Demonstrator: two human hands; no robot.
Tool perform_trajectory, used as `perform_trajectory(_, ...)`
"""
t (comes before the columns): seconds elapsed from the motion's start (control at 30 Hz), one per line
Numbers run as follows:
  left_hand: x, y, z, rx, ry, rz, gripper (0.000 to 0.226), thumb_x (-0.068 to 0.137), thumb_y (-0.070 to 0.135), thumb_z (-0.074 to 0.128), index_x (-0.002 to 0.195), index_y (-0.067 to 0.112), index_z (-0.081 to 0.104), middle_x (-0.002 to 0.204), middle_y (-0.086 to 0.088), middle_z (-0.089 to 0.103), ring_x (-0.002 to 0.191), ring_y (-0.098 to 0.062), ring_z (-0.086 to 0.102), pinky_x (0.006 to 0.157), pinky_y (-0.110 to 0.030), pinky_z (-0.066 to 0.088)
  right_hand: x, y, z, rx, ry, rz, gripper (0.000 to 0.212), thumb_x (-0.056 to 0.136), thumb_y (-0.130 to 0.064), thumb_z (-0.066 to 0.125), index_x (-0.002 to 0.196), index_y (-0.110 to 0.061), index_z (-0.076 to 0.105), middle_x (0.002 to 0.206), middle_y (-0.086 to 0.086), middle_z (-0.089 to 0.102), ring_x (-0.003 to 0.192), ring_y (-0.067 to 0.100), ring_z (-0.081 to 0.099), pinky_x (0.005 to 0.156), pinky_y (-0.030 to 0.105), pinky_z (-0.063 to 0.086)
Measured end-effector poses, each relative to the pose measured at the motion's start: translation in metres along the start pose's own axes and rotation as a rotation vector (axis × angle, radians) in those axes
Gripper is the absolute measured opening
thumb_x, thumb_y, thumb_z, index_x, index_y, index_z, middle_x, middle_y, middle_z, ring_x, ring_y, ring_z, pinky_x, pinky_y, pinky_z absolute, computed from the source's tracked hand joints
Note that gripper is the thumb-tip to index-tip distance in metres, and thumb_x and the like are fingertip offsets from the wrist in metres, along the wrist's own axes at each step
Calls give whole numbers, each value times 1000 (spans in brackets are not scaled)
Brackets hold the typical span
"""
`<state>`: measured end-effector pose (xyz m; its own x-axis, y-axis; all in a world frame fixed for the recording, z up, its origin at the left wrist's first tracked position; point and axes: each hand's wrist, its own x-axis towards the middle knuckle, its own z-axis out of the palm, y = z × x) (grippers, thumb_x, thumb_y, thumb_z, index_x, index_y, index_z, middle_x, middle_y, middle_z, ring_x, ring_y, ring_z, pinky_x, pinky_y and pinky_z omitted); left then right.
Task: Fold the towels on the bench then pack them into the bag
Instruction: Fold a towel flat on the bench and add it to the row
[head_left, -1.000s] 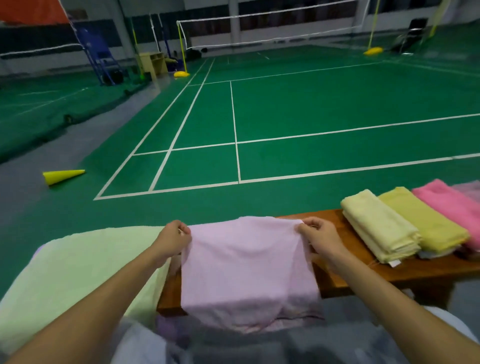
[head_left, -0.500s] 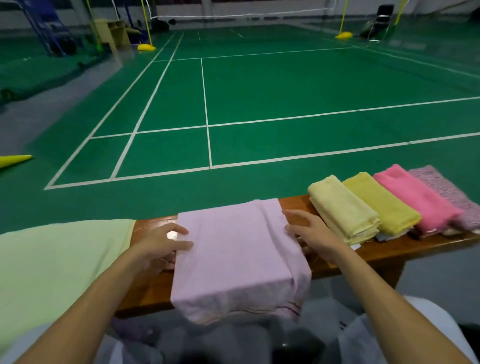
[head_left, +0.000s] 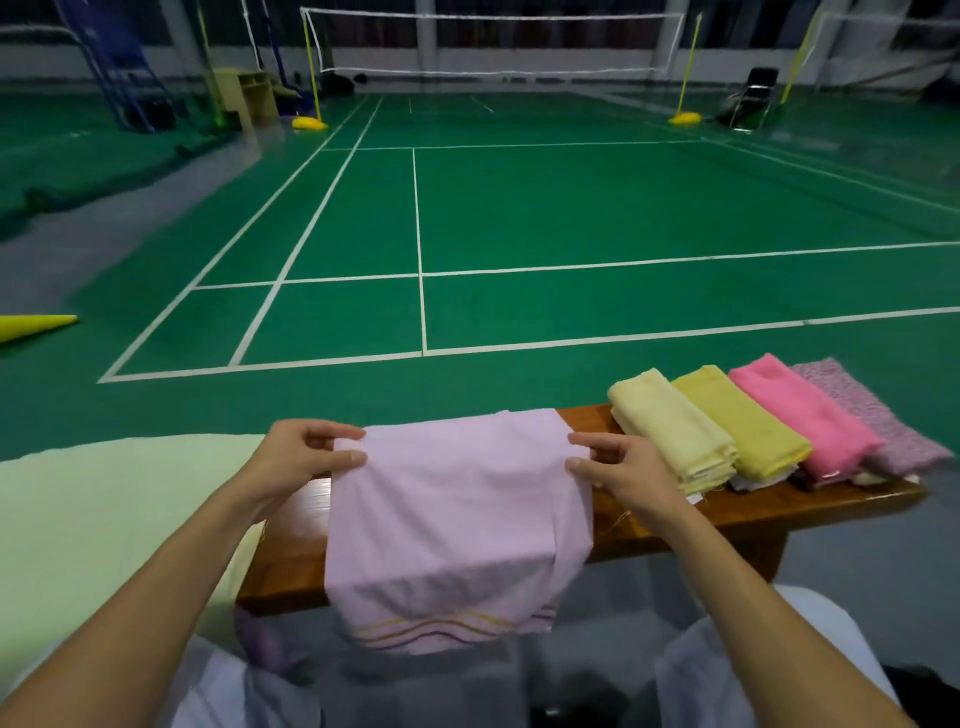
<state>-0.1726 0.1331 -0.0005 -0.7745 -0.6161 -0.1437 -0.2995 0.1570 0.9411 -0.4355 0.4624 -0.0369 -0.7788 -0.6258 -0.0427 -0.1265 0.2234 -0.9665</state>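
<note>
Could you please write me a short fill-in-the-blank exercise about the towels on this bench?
1. Both hands, left and right, pinch the ____ towel.
2. The wooden bench carries ____ folded towels at the person's right.
3. The bright pink towel lies between the mottled towel and the ____ one.

Missing: lilac; four; mustard

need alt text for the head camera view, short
Two bare hands, left hand and right hand, pinch the far corners of a lilac towel draped over a wooden bench. Four folded towels lie to the right, a green badminton court beyond.
</note>
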Motion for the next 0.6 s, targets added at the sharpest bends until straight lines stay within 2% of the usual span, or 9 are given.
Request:
perform_trajectory(0.03,-4,2,-2,21,-15,20,37,72,9,91,107,13,81,66,3,63,62,-10,59,60,-15,52,-1,-1,-1,-36,6,-27,41,85,-20,87,124,-17,76,99,-6,67,89,12,63,67,20,57)
perform_trajectory(0.1,-10,7,-11,60,-37,49,47,60,21,94,106,17,83,77,1,70,73,-14,62,68,-18,56,-1,-8,-5,-90,33,-82,44,83,-18,88,125,-14,75,109,-4,72,98,16,68,72,25,62)
perform_trajectory(0.2,-16,21,-31,121,-48,115,46,62,20,95,106,19,83,101,-6,80,89,-19,69,82,-24,57,-2,-28,-18,-169,79,-204,45,80,-16,90,123,-10,76,109,0,77,102,16,72,84,36,64)
perform_trajectory(0.27,-23,37,-44,175,-94,145,50,65,23,98,111,21,81,100,-5,77,89,-23,66,85,-35,55,-3,-45,-26,-224,91,-269,46,79,-21,91,122,-11,76,106,-2,77,97,7,72,84,25,62)
perform_trajectory(0.33,-26,53,-57,210,-149,176,51,69,24,96,117,25,79,82,-10,55,79,-26,50,79,-40,40,-3,-64,-32,-293,113,-328,47,77,-23,92,120,-12,77,101,-6,76,90,-2,69,78,12,55)
perform_trajectory(0.4,-28,72,-67,268,-157,218,44,74,19,91,116,28,79,79,-9,41,76,-25,40,77,-39,32,-2,-82,-36,-367,135,-378,49,76,-28,93,119,-12,78,99,-5,77,90,3,71,77,13,56)
perform_trajectory(0.5,-33,106,-76,387,-124,285,31,79,14,87,106,27,82,74,-15,59,75,-21,54,74,-32,41,0,-110,-38,-459,155,-452,52,73,-34,93,117,-11,79,97,1,79,89,17,75,83,32,61)
perform_trajectory(0.57,-34,124,-81,483,-42,328,28,80,7,87,99,27,80,71,10,73,72,-9,64,68,-16,48,3,-127,-39,-528,182,-504,52,72,-34,93,116,-9,79,98,5,80,85,18,74,84,37,62)
perform_trajectory(0.6,-33,132,-83,531,8,351,28,79,7,88,96,27,79,73,16,76,71,-8,67,65,-10,49,5,-137,-39,-566,200,-531,51,72,-32,93,115,-8,79,99,7,80,84,18,74,85,37,61)
